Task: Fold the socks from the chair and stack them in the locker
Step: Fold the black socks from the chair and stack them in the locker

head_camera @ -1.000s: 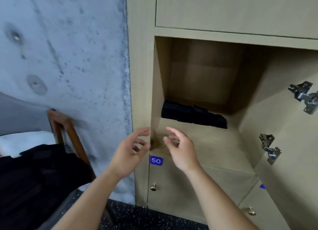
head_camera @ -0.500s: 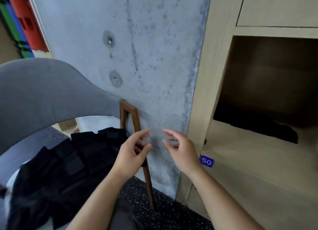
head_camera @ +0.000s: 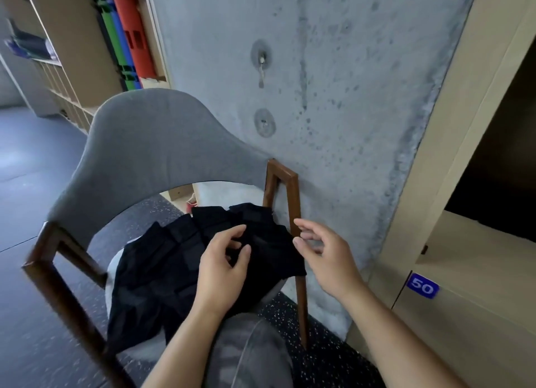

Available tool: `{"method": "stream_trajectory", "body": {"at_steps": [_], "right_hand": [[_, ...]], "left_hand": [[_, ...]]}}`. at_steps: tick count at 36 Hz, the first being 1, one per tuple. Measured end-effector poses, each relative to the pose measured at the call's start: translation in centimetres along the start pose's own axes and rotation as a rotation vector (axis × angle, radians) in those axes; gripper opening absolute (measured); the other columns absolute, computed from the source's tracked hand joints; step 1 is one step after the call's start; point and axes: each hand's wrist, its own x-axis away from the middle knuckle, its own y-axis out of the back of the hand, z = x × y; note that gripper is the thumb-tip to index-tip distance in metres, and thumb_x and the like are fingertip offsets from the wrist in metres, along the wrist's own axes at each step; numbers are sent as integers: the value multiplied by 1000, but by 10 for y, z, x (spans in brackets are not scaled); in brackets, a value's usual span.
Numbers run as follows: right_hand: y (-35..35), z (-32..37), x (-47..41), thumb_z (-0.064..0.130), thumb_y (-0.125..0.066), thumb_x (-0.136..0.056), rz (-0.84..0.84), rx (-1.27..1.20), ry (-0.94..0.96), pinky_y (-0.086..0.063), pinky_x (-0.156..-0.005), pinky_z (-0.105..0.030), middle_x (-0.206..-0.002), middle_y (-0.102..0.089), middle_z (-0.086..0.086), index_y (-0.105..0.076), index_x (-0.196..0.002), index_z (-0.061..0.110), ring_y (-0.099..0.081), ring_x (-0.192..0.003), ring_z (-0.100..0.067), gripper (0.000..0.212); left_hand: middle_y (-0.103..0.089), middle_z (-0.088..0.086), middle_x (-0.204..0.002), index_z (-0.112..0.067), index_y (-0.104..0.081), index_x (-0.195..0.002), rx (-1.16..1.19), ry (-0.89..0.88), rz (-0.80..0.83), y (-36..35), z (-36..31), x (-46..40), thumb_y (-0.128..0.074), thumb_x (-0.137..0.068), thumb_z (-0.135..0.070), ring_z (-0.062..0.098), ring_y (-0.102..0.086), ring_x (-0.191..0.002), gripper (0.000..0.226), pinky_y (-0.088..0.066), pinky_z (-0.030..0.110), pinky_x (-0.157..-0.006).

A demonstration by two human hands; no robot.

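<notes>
Many black socks [head_camera: 185,260] lie in one loose heap on the seat of the grey chair [head_camera: 150,144], directly under the left hand [head_camera: 223,274] and just left of the right hand [head_camera: 327,263]. The heap is the largest risk: the pieces overlap and all have the same dark colour, so I judge that a pull on one sock can drag its neighbours, and those near the seat edge, below the left wrist, could slide to the floor. For the same reason a wrong pair may be taken. The open locker [head_camera: 478,242] is to the right of the right hand, and only its edge and dark inside are visible here, so the stack there cannot be checked.

Both hands hold nothing. The left hand hovers over the heap with the fingers loosely bent; whether the tips touch the cloth, I cannot tell. The right hand is free in the air with relaxed fingers.

The socks look thin, soft and limp, with flat ribbed cuffs.
</notes>
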Motion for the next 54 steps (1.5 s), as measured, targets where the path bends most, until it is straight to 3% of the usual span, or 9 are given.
{"method": "stream_trajectory", "body": {"at_steps": [4,6,11,15,19,27,40,47,54], "right_hand": [[-14,4,0,24,-67,-99,45,-34,6,-52,-88,-14,-123,-65,21,-65,-127,40,-60,-112,8,32],[-20,4,0,24,-67,-99,63,-37,0,-51,-87,-13,-126,-64,20,-66,-130,36,-59,-113,8,33],[-28,2,0,22,-67,-99,82,-47,3,-53,-86,-15,-129,-64,19,-66,-130,34,-59,-115,7,34],[-26,2,1,22,-67,-99,85,-48,-2,-52,-86,-13,-129,-63,21,-66,-131,34,-59,-115,8,34],[-21,0,1,22,-66,-100,87,-34,-9,-50,-86,-10,-129,-62,23,-65,-132,35,-58,-115,9,34],[-13,0,3,23,-67,-99,64,-31,-6,-50,-86,-10,-126,-63,21,-65,-127,41,-60,-113,8,33],[5,-3,7,30,-66,-99,48,12,-31,-52,-88,-13,-120,-65,15,-65,-129,43,-62,-106,7,32],[14,-2,12,31,-66,-99,49,41,-36,-52,-90,-14,-122,-65,18,-64,-131,41,-61,-109,7,33],[30,8,20,25,-68,-98,40,21,-35,-51,-95,-15,-123,-66,20,-65,-130,37,-62,-112,5,34]], "left_hand": [[-62,-18,-122,-30,-67,-127,-168,19,-65,16,21,6,-72,-93,-17,2,-56,-114,37,-45,25,-100],[-61,-13,-126,-28,-67,-127,-300,5,-107,19,31,8,-74,-91,-19,11,-51,-122,37,-40,34,-108],[-58,6,-136,-25,-70,-128,-545,53,-121,15,53,15,-78,-87,-34,29,-45,-133,42,-39,49,-107],[-57,9,-140,-27,-69,-129,-628,69,-106,11,61,18,-64,-90,-48,31,-43,-137,45,-35,51,-111],[-54,10,-146,-29,-65,-133,-669,60,-77,8,59,15,-71,-91,-41,32,-38,-144,45,-29,51,-116],[-50,11,-152,-35,-57,-142,-686,74,24,0,51,4,-67,-91,-54,31,-30,-149,55,-20,49,-119],[-65,2,-125,-28,-66,-135,-591,111,-24,2,40,1,-78,-87,-39,26,-44,-134,51,-24,43,-117],[-58,-4,-133,-29,-64,-137,-295,78,1,8,7,0,-72,-95,-25,15,-51,-129,43,-35,25,-104],[-61,-16,-124,-32,-68,-131,-16,-21,31,-7,-32,3,-74,-93,-15,5,-57,-120,42,-47,28,-106]]}}
